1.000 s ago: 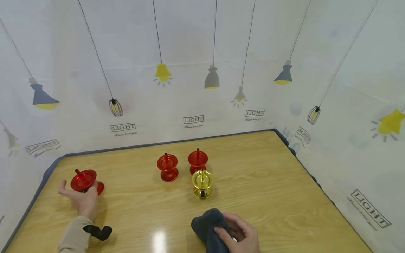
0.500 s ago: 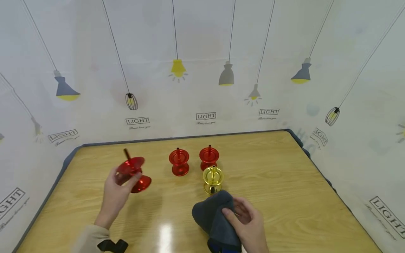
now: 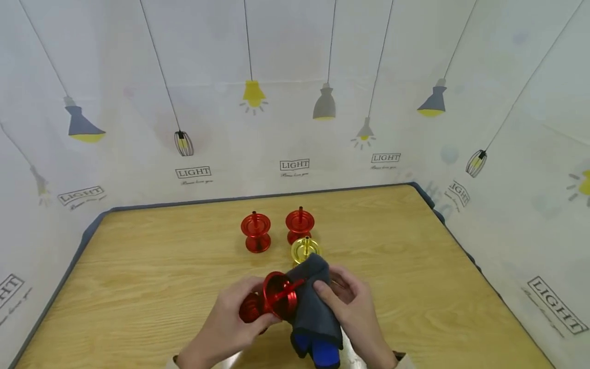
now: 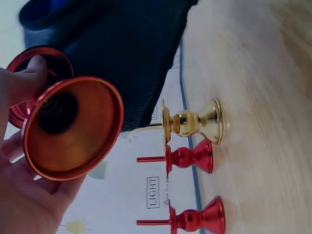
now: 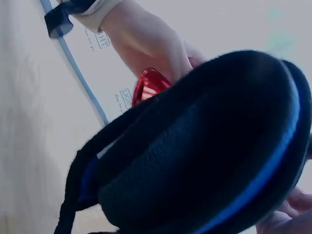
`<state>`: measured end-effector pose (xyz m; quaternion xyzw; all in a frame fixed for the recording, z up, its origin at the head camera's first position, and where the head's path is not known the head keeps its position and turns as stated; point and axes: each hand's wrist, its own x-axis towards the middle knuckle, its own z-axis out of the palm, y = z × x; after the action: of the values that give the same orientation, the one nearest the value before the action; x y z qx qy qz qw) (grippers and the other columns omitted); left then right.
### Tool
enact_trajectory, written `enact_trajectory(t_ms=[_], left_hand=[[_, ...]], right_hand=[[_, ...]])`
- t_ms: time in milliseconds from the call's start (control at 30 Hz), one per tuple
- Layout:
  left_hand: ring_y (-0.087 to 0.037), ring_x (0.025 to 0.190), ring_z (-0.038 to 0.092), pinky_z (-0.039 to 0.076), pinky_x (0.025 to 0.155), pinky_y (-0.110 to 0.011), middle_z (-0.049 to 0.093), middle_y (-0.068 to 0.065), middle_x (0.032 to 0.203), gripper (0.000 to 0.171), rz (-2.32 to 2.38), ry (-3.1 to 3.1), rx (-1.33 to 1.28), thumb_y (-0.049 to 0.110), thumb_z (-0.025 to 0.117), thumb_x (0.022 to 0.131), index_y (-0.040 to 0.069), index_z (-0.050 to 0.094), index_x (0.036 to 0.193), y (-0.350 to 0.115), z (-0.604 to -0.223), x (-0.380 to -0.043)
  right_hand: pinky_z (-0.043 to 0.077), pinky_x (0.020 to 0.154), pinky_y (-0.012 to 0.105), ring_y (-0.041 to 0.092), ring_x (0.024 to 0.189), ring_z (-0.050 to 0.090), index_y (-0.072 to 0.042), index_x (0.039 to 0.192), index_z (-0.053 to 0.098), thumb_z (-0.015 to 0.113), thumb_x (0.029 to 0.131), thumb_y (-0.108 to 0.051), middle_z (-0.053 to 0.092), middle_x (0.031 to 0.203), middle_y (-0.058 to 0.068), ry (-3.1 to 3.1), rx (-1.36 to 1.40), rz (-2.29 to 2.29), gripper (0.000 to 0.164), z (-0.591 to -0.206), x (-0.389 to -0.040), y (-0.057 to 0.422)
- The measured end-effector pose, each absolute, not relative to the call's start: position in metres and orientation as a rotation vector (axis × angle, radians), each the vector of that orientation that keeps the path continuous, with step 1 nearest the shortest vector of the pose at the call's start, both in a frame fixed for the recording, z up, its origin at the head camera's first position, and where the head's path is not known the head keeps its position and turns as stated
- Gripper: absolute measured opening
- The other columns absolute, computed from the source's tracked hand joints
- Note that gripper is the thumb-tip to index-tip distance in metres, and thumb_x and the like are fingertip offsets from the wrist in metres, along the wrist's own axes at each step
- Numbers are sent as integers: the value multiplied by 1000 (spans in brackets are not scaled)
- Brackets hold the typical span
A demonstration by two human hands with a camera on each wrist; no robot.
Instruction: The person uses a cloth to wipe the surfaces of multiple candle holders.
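Note:
In the head view my left hand (image 3: 230, 318) holds a red metal candle holder (image 3: 282, 303), tipped so its dish and central stem point right. My right hand (image 3: 355, 312) grips a folded dark grey cloth (image 3: 313, 310) with blue showing at its lower end. Cloth and dish meet at the dish's right side. From the left wrist, the holder's hollow base (image 4: 83, 141) faces the camera, with the thumb over its far part. The cloth (image 5: 195, 146) covers much of the right wrist view and hides most of the holder.
Just beyond the hands stands a gold candle holder (image 3: 305, 249), its foot hidden by the cloth. Two upright red candle holders, one on the left (image 3: 256, 230) and one on the right (image 3: 300, 224), are behind it. A lamp-patterned sheet (image 3: 207, 102) hangs around the wooden table (image 3: 152, 261).
My left hand has brought the red candle holder from the table's left side to the middle, against the cloth. The right hand keeps its grip on the cloth and has shifted slightly left.

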<state>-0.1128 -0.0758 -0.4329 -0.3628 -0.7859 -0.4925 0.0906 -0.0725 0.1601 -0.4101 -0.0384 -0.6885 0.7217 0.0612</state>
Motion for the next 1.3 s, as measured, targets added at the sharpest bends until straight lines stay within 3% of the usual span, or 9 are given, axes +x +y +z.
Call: enact_trajectory(t_ms=[300, 500, 633, 733, 967, 1033, 1133, 1233, 1300], left_hand=[[-8, 89, 71, 59, 75, -20, 73, 1, 108, 46, -1374, -2340, -1156, 22, 84, 85, 14, 62, 125, -70, -433, -100], [-3, 79, 68, 59, 66, -24, 75, 1, 99, 33, -1638, -2384, -1182, 18, 79, 89, 16, 64, 118, -70, -435, -102], [-6, 83, 72, 61, 71, -28, 77, -9, 102, 27, -1906, -2365, -1293, 14, 74, 93, 9, 65, 119, -72, -442, -107], [-10, 91, 75, 61, 80, -30, 75, -15, 111, 34, -2211, -2361, -1348, 16, 68, 98, 1, 63, 127, -75, -448, -111], [-4, 100, 69, 55, 85, -20, 74, 3, 114, 50, -2817, -2162, -1414, 22, 55, 106, -17, 48, 136, -79, -461, -119], [-5, 102, 68, 56, 86, -21, 74, -2, 117, 49, -2765, -2225, -1354, 22, 54, 107, -15, 47, 138, -79, -461, -119], [-8, 105, 70, 57, 90, -27, 74, -4, 117, 43, -2340, -2408, -1160, 23, 66, 100, 1, 58, 136, -77, -455, -112], [-9, 99, 70, 59, 84, -27, 74, -1, 110, 42, -1746, -2453, -988, 16, 83, 85, 14, 64, 123, -69, -448, -101], [-7, 94, 69, 60, 79, -25, 71, 6, 105, 51, -1426, -2399, -912, 13, 92, 74, 16, 66, 117, -62, -445, -96]], right_hand=[[55, 95, 25, 18, 114, 67, -6, 138, 59, 72, 95, -15, 66, 130, 17, -2249, 70, 2319, 46, -424, -64, 160], [55, 92, 27, 18, 109, 68, -9, 134, 62, 74, 94, -19, 68, 125, 15, -2348, 179, 2283, 44, -427, -75, 162], [55, 90, 29, 17, 104, 69, -9, 129, 65, 73, 94, -15, 71, 118, 12, -2350, 321, 2280, 37, -431, -78, 163], [55, 89, 29, 15, 101, 69, -9, 127, 66, 72, 94, -12, 73, 114, 7, -2343, 430, 2276, 33, -433, -78, 164], [55, 83, 28, 12, 96, 68, -6, 124, 68, 71, 95, -13, 74, 108, 2, -2350, 440, 2292, 30, -431, -79, 163], [55, 83, 28, 13, 96, 69, -7, 123, 69, 72, 94, -15, 74, 107, 5, -2361, 385, 2276, 30, -429, -79, 162], [56, 82, 28, 16, 94, 70, -7, 121, 70, 74, 93, -18, 74, 107, 11, -2371, 247, 2220, 30, -426, -81, 158], [57, 80, 28, 18, 93, 70, -8, 118, 72, 78, 90, -19, 74, 108, 11, -2323, 44, 2186, 31, -423, -83, 152], [57, 79, 28, 19, 91, 69, -8, 117, 72, 79, 88, -17, 74, 107, 12, -2266, -59, 2170, 31, -422, -84, 148]])
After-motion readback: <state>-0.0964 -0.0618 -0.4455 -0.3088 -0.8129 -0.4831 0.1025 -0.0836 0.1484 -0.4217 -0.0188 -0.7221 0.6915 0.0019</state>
